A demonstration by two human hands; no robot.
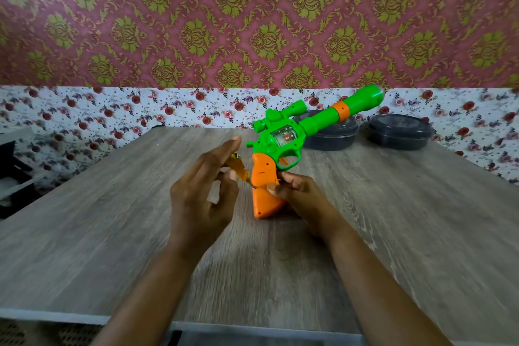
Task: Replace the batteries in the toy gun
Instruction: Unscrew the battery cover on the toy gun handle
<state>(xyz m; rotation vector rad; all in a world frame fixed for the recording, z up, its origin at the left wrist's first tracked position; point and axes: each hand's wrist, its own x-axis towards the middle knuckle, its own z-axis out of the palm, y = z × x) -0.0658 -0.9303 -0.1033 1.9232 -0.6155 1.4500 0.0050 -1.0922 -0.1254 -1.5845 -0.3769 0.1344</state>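
Observation:
A green toy gun (292, 132) with an orange grip (264, 191) stands butt-down on the wooden table (112, 219), its barrel pointing up and to the far right. My right hand (300, 196) grips the orange handle from the right side. My left hand (205, 191) holds a small screwdriver with an amber handle (237, 167) between thumb and fingers. Its tip touches a screw on the left edge of the grip. The left index finger is stretched out along the tool.
Two dark round lidded containers (334, 135) (398, 130) sit at the far right of the table, behind the gun. A floral wall runs along the back. Dark objects lie off the table's left edge (11, 174).

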